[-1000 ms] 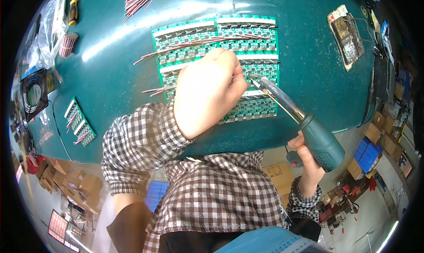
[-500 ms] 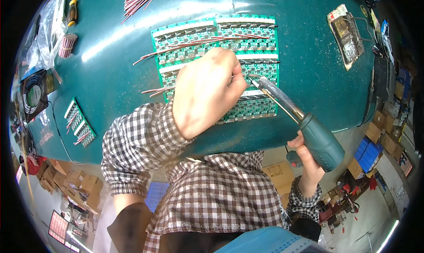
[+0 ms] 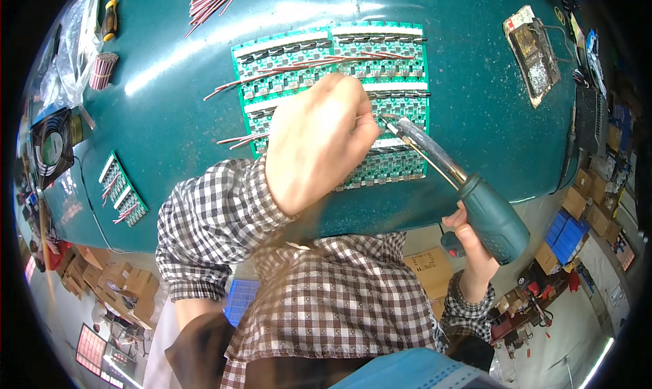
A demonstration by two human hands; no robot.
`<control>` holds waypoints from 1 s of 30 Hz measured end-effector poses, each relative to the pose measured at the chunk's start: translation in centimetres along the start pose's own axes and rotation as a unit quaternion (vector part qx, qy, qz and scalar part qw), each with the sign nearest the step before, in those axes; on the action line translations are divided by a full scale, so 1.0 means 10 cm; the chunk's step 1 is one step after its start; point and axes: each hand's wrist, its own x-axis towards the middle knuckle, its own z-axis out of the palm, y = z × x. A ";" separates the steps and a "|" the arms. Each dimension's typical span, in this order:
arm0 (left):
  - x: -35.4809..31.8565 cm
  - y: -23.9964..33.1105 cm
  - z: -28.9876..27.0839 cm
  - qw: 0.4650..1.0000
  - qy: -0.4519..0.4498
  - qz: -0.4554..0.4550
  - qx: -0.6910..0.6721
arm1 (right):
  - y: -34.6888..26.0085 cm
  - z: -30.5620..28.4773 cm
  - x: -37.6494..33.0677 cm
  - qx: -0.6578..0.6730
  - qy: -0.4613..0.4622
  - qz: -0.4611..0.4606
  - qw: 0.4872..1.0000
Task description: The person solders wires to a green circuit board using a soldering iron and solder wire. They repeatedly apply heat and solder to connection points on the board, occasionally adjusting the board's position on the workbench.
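My right hand (image 3: 473,243) grips a dark green soldering gun (image 3: 499,219), its metal nose angled up and left. The bent tip is over the boards, just right of my left fingertips. A thin rod runs along the underside of its barrel. My left hand (image 3: 322,144) is closed in a pinch above the green circuit boards (image 3: 401,63), on a thin wire (image 3: 360,117) that barely shows. The hand covers part of the boards. Red and black wires (image 3: 292,67) lie across the upper rows, and more wire ends (image 3: 238,141) stick out at the left edge.
A bundle of wires (image 3: 212,2) lies at the far side of the green table (image 3: 475,63). At the left are a screwdriver (image 3: 111,21), a tied wire bundle (image 3: 103,71), a fan (image 3: 54,144) and a smaller board (image 3: 122,188). A solder-crusted holder (image 3: 533,56) sits at the right.
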 end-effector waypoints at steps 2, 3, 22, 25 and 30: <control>0.00 0.00 0.00 1.000 0.002 0.004 0.001 | -0.01 0.01 0.00 0.003 -0.001 -0.001 1.000; 0.00 0.00 0.00 1.000 0.001 0.003 0.002 | 0.00 0.00 0.01 0.003 -0.002 -0.005 1.000; 0.00 0.02 0.02 1.000 0.007 -0.002 -0.010 | 0.17 -0.14 -0.05 -0.001 -0.026 0.004 1.000; 0.01 0.02 0.03 1.000 0.010 0.002 -0.005 | 0.18 -0.15 -0.04 0.003 -0.024 0.005 1.000; 0.01 0.01 0.01 1.000 -0.009 0.019 0.015 | 0.18 -0.17 -0.04 -0.015 -0.030 -0.009 0.999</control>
